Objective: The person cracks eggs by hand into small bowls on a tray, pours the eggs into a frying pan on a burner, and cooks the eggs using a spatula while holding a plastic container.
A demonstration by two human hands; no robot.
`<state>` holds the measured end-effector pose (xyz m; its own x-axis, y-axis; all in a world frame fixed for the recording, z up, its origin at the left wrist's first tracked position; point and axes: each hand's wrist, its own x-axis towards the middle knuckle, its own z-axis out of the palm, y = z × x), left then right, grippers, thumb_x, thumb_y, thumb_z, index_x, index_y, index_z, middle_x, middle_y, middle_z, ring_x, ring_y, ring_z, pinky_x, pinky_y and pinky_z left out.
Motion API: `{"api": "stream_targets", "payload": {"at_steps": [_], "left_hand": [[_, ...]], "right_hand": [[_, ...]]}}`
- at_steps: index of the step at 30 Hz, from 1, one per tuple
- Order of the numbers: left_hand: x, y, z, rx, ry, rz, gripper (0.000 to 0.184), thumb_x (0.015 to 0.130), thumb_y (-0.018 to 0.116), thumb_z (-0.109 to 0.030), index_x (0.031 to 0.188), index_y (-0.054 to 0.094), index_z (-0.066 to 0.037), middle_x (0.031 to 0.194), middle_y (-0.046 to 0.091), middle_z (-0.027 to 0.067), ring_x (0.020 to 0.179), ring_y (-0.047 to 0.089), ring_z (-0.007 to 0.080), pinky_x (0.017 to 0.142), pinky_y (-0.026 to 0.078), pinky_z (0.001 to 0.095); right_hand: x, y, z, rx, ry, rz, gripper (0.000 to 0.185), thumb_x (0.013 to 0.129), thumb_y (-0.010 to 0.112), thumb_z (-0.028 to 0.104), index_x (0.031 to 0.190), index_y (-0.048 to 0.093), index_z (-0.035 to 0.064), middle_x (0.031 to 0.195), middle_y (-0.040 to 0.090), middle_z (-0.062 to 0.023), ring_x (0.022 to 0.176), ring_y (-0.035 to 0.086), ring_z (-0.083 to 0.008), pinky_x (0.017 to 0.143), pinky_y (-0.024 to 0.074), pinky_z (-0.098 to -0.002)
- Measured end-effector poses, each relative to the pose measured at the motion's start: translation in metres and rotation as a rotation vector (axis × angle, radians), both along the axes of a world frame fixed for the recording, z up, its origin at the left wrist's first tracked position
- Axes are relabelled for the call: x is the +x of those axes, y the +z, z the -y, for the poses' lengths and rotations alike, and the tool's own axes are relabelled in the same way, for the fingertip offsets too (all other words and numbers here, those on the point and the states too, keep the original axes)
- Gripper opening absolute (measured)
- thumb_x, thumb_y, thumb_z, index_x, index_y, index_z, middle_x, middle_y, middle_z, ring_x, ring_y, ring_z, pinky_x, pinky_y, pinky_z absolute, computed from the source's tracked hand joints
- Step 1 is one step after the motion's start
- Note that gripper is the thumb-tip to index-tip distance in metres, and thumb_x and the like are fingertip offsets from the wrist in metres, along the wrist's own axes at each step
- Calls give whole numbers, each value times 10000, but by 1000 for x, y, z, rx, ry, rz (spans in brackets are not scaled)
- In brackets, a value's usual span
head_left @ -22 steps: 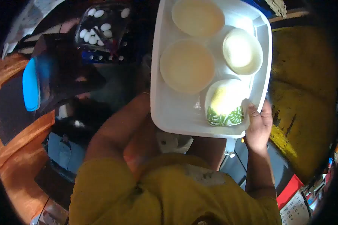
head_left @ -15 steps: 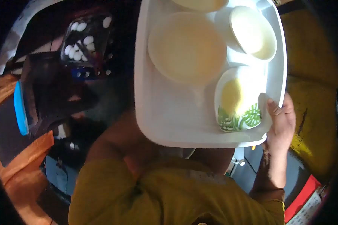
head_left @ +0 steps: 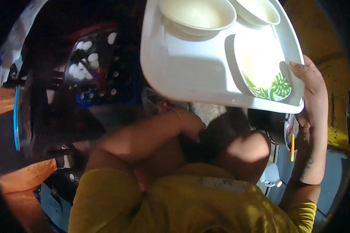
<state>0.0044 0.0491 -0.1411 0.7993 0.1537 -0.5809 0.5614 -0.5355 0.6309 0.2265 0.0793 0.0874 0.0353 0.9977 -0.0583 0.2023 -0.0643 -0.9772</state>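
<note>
My right hand (head_left: 313, 83) grips the right rim of a white tray (head_left: 182, 73), thumb on top and the other fingers mostly hidden beneath. On the tray stand a large cream bowl (head_left: 198, 17), a second pale bowl (head_left: 260, 11) partly out of view, and a white dish with a green leaf print (head_left: 266, 68). The dish's middle is washed out by glare. My left hand (head_left: 191, 126) is low and in shadow, below the tray's front edge and apart from it. Its fingers are too dark to make out.
White eggs (head_left: 81, 70) lie in a dark, shiny tray at left. Near them is a blue crate (head_left: 122, 99) with several round caps. Orange cloth (head_left: 27, 174) hangs at lower left. A yellow surface (head_left: 338, 128) borders the right side; a white jug (head_left: 269, 175) stands low.
The tray has moved up and slightly right in view, tilting, with my right hand still on its rim. My left forearm and hand now show beneath the tray.
</note>
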Motion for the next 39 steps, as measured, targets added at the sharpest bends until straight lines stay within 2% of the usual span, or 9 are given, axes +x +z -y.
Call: {"api": "stream_targets", "payload": {"at_steps": [5, 8, 13, 15, 16, 18, 19, 26, 39], "left_hand": [[-9, 45, 3, 164, 207, -190, 545, 829, 694, -394, 1234, 600, -42, 1189, 640, 212, 1106, 614, 377, 974, 461, 484], [-24, 31, -6, 235, 278, -183, 558, 837, 689, -412, 1238, 590, -38, 1231, 620, 213, 1158, 587, 377, 990, 447, 486], [-74, -34, -43, 352, 613, -108, 570, 795, 755, -379, 1225, 621, -31, 1178, 665, 194, 1093, 643, 323, 923, 495, 444], [-100, -27, -42, 419, 620, 396, 366, 795, 720, -330, 1068, 712, -87, 1152, 668, 207, 1076, 643, 358, 940, 495, 461], [-97, -14, -43, 443, 608, 561, 305, 795, 708, -314, 1016, 742, -106, 1143, 669, 211, 1070, 643, 369, 945, 495, 467], [-39, 49, -53, 379, 768, -422, 236, 762, 719, -231, 939, 757, -81, 1107, 681, 211, 1042, 651, 371, 919, 511, 443], [-33, 43, -53, 383, 813, -553, 237, 761, 720, -230, 940, 757, -80, 1106, 682, 211, 1042, 651, 371, 919, 511, 443], [-15, -84, -45, 566, 1023, -361, 247, 756, 726, -224, 948, 755, -72, 1096, 685, 209, 1039, 651, 370, 914, 513, 439], [49, -117, -30, 492, 864, -215, 266, 746, 737, -211, 963, 751, -57, 1077, 690, 205, 1034, 652, 369, 907, 516, 432]], "right_hand": [[13, 2, -1, 95, 120, 94, 305, 895, 563, 167, 1094, 610, -58, 946, 666, -117, 827, 626, -163, 772, 467, -265], [1, 4, 8, -9, 133, -221, 258, 892, 557, 104, 1094, 584, -54, 931, 648, -122, 798, 652, -165, 715, 536, -276], [6, 6, 5, 15, 156, -84, 258, 888, 552, 91, 1095, 577, -62, 947, 649, -133, 785, 660, -178, 713, 546, -285], [-6, 8, 11, 43, 76, -193, 221, 893, 522, 120, 1024, 599, -40, 842, 659, -113, 670, 638, -170, 554, 501, -277], [-4, 7, 9, 50, 115, -222, 220, 885, 525, 105, 1022, 605, -47, 859, 664, -124, 689, 651, -176, 576, 513, -285], [2, 2, 4, 29, 152, -227, 224, 873, 538, 92, 1024, 614, -55, 870, 666, -129, 703, 648, -185, 621, 521, -296], [-7, 11, 16, 22, 144, -239, 226, 871, 541, 93, 1025, 617, -54, 874, 666, -128, 703, 642, -184, 618, 516, -298], [-6, 2, 50, -94, 119, -166, 221, 848, 548, 65, 1022, 600, -60, 848, 659, -111, 732, 630, -179, 685, 512, -295], [6, -38, 43, -97, 108, -284, 256, 887, 544, 58, 1117, 565, -52, 989, 651, -112, 875, 625, -173, 813, 497, -295]]}}
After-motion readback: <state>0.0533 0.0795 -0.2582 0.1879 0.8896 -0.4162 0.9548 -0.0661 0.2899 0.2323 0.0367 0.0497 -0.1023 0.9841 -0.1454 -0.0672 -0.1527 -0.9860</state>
